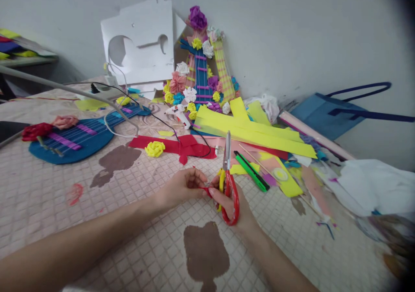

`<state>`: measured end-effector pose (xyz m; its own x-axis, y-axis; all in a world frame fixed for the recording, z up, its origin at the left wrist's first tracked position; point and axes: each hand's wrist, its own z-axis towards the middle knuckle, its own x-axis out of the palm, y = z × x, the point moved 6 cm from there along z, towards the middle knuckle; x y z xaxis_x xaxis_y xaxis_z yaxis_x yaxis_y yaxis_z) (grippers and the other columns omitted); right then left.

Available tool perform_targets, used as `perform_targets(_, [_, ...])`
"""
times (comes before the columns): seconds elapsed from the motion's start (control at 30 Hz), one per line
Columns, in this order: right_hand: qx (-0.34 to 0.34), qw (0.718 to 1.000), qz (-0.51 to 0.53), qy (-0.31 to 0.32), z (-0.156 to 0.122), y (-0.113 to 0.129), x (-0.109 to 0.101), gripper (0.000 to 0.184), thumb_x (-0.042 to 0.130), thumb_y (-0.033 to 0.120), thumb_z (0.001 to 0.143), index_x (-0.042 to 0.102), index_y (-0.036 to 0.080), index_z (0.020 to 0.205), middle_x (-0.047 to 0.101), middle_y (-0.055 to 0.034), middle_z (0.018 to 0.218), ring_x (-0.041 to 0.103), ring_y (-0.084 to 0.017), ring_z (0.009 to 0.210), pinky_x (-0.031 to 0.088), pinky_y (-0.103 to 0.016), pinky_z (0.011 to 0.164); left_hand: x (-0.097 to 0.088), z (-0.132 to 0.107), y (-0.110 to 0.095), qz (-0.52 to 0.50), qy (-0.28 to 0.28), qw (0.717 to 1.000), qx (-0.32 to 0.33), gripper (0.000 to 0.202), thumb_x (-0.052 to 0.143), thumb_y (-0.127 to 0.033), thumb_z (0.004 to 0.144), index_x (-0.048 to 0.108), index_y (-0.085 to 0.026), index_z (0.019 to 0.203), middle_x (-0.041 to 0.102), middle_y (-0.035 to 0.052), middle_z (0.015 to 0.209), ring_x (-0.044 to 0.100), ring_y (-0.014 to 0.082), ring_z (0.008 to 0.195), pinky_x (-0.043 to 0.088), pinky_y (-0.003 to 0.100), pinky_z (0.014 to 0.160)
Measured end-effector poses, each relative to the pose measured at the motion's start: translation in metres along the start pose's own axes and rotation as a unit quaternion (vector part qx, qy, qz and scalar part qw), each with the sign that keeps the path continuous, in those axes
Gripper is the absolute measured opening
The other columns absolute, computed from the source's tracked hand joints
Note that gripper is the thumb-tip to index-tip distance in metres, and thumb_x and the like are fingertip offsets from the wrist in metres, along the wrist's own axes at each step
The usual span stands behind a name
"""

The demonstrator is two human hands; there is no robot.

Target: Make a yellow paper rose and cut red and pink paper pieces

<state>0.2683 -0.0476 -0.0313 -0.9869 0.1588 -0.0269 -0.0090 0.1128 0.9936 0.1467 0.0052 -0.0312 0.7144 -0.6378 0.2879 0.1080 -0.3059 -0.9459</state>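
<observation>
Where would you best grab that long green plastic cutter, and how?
Probably the long green plastic cutter is best pinched across its middle, from above and the near side: it's a slender bar lying slanted, with a thin tan wooden stick along its far side.

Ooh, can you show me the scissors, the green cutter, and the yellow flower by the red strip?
Scissors (228,178): head view, top of the red handle.
Green cutter (253,172): head view, middle of its body.
Yellow flower (154,149): head view, middle of its petals.
</observation>
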Motion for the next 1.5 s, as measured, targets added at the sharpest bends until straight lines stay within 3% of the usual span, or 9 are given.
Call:
perform_targets(0.3, [-0.016,1.0,-0.01,0.008,0.0,0.002,0.001,0.02,0.065,0.032,0.072,0.053,0.022,0.084,0.055,0.0041,0.068,0.047,-0.009,0.048,0.039,-0.021,0.042,-0.005,0.001,0.001,0.038,-0.019,0.999,0.0,0.039,0.078,-0.022,0.059,0.053,-0.013,0.087,0.059,-0.0025,0.067,0.056,0.0082,0.062,0.042,0.022,0.061])
perform_targets(0.47, [-0.006,1.0,-0.002,-0.022,0.001,0.001,-0.004,0.021,0.065,0.031,0.071,0.053,0.021,0.085,0.055,0.0037,0.068,0.048,-0.009,0.048,0.04,-0.021,0.042,0.0,-0.004,-0.011,0.103,-0.002,0.992,0.074,0.031,0.071,-0.02,0.066,0.051,-0.015,0.089,0.059,0.0005,0.083,0.058,0.0114,0.072,0.045,0.025,0.065])
perform_targets(0.6, [-0.003,1.0,0.011,-0.017,0.002,0.0,-0.006,0.02,0.065,0.03,0.072,0.053,0.021,0.086,0.054,0.0042,0.066,0.046,-0.008,0.045,0.04,-0.021,0.042,0.007,-0.011,-0.024,0.241,0.003,0.962,0.127,0.011,0.06,-0.014,0.074,0.058,-0.016,0.085,0.061,0.0027,0.086,0.058,0.0129,0.076,0.047,0.026,0.068])
perform_targets(0.7, [0.004,0.999,0.033,-0.008,0.003,-0.003,-0.007,0.021,0.065,0.033,0.074,0.053,0.022,0.087,0.053,0.0052,0.062,0.045,-0.008,0.042,0.038,-0.021,0.039,0.008,-0.013,-0.028,0.285,-0.004,0.947,0.148,0.004,0.058,-0.016,0.078,0.061,-0.014,0.08,0.062,0.0042,0.083,0.059,0.0135,0.075,0.048,0.026,0.07])
perform_targets(0.9, [0.031,0.997,0.066,0.019,0.001,-0.008,-0.001,0.026,0.071,0.033,0.069,0.054,0.022,0.085,0.053,0.006,0.066,0.046,-0.007,0.047,0.04,-0.019,0.041,0.004,-0.016,-0.037,0.35,-0.049,0.907,0.231,0.009,0.056,-0.008,0.078,0.062,-0.014,0.081,0.062,0.0022,0.08,0.058,0.0116,0.074,0.047,0.023,0.066])
perform_targets(1.13, [0.02,0.993,0.112,0.03,0.002,-0.003,0.001,0.023,0.07,0.035,0.072,0.055,0.022,0.083,0.053,0.0059,0.061,0.044,-0.007,0.044,0.037,-0.02,0.04,0.006,-0.021,-0.048,0.386,-0.047,0.87,0.305,0.011,0.055,-0.008,0.082,0.063,-0.015,0.085,0.063,0.0036,0.084,0.059,0.0117,0.079,0.048,0.024,0.07])
perform_targets(1.3, [0.038,0.98,0.184,0.063,0.002,0.002,0.01,0.021,0.068,0.034,0.072,0.053,0.021,0.076,0.047,0.0072,0.05,0.041,-0.008,0.041,0.033,-0.02,0.038,0.015,-0.028,-0.054,0.432,-0.018,0.819,0.378,0.012,0.053,-0.01,0.086,0.064,-0.014,0.088,0.063,0.007,0.092,0.059,0.0125,0.086,0.049,0.024,0.076])
perform_targets(1.4, [0.057,0.977,0.201,0.046,0.001,0.002,0.009,0.025,0.074,0.027,0.064,0.053,0.021,0.077,0.05,0.007,0.056,0.043,-0.008,0.043,0.034,-0.02,0.04,0.017,-0.029,-0.053,0.458,-0.009,0.797,0.392,0.012,0.053,-0.011,0.087,0.064,-0.015,0.088,0.063,0.007,0.093,0.059,0.0127,0.087,0.049,0.023,0.076])
perform_targets(1.5, [0.059,0.984,0.167,0.016,0.002,-0.001,0.003,0.028,0.076,0.026,0.061,0.055,0.021,0.08,0.054,0.0067,0.062,0.044,-0.007,0.043,0.036,-0.02,0.04,0.015,-0.027,-0.051,0.462,-0.009,0.8,0.383,0.012,0.053,-0.011,0.087,0.063,-0.015,0.089,0.064,0.0063,0.092,0.059,0.0123,0.087,0.049,0.023,0.076])
